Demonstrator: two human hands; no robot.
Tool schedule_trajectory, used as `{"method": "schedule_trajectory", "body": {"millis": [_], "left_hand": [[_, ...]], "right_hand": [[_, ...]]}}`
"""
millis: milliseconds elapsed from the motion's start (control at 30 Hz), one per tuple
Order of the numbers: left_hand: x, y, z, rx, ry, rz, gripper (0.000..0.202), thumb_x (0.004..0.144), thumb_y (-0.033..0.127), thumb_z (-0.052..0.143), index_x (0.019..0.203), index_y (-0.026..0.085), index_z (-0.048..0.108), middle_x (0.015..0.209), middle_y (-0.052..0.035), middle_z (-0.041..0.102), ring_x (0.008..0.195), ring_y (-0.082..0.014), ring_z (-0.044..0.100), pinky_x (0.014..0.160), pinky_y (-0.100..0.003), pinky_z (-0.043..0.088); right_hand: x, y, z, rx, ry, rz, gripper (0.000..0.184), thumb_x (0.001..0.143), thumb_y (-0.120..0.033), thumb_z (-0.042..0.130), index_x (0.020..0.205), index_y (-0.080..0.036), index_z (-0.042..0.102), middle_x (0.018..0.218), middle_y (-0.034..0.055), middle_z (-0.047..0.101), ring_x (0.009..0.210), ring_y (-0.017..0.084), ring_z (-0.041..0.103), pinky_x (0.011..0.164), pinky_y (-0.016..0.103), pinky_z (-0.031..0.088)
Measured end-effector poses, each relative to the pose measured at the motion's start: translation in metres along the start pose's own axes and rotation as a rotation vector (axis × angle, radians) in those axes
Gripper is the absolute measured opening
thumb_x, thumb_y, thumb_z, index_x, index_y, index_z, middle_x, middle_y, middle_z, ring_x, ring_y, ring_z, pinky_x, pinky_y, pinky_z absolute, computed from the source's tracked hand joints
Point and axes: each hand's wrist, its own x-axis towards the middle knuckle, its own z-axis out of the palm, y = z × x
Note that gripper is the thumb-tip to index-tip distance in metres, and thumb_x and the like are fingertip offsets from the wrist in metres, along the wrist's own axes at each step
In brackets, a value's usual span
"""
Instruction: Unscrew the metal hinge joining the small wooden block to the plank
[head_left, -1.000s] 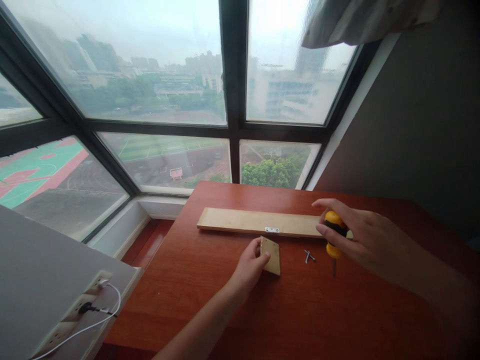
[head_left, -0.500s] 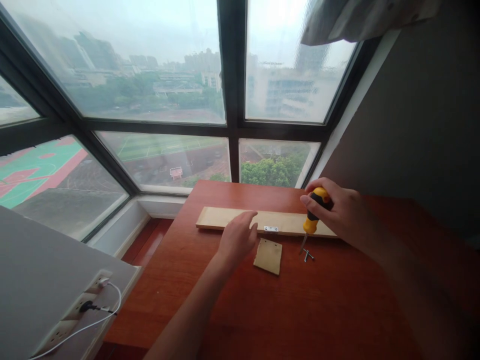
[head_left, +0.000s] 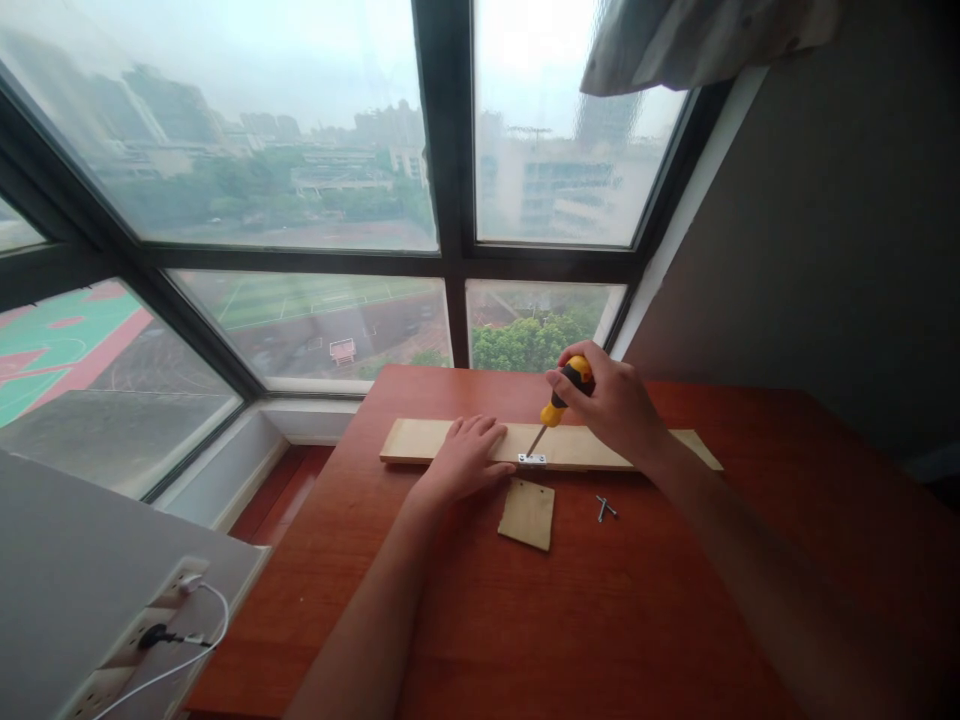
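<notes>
My right hand (head_left: pixel 611 400) is wrapped round the yellow-and-black handle of a screwdriver (head_left: pixel 555 411). Its shaft slants down to the left, and the tip meets a small silver metal bracket (head_left: pixel 532 460) at the front edge of a long pale wooden board (head_left: pixel 412 440). Just left of the bracket, my left hand (head_left: pixel 469 460) lies on the board with fingers stretched over its top and the thumb along the front edge. In front of the board is a small flat wooden piece (head_left: pixel 527 515) with two dark holes. Several loose screws (head_left: pixel 607 508) lie to its right.
The board rests on a reddish-brown wooden table (head_left: pixel 600 620). Beyond the table stand dark-framed windows (head_left: pixel 450 265). At the lower left, a white cable (head_left: pixel 223 610) and a black plug (head_left: pixel 154 636) sit in wall sockets. Fabric (head_left: pixel 705 45) hangs at the upper right.
My right hand has moved the screwdriver left, from above the loose screws to the bracket. My left hand has lowered and flattened onto the board. The view has shifted slightly.
</notes>
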Motion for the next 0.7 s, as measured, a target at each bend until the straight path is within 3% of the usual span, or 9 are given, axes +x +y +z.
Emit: {"method": "schedule_trajectory", "body": {"millis": [367,700], "left_hand": [[-0.0002,0.0011,0.0040,0.068,0.001,-0.006,0.065,0.073,0.046,0.074,0.128,0.023,0.049,0.138,-0.0124,0.050,0.128,-0.0312,0.042,0.108,-0.044,0.028],[0.0016,0.0021,0.0040,0.069,-0.010,-0.036,0.056,0.074,0.045,0.073,0.122,0.025,0.052,0.128,-0.0099,0.056,0.119,-0.0300,0.048,0.102,-0.041,0.032]], "right_hand": [[0.0047,-0.0005,0.0108,-0.016,-0.027,-0.013,0.032,0.088,-0.053,0.051,0.096,-0.022,0.056,0.071,0.0006,0.062,0.061,0.017,0.057,0.058,0.028,0.040],[0.0045,0.0021,0.0117,-0.001,-0.016,-0.012,0.031,0.088,-0.052,0.051,0.095,-0.022,0.056,0.071,0.0007,0.062,0.061,0.017,0.057,0.057,0.027,0.039]]}}
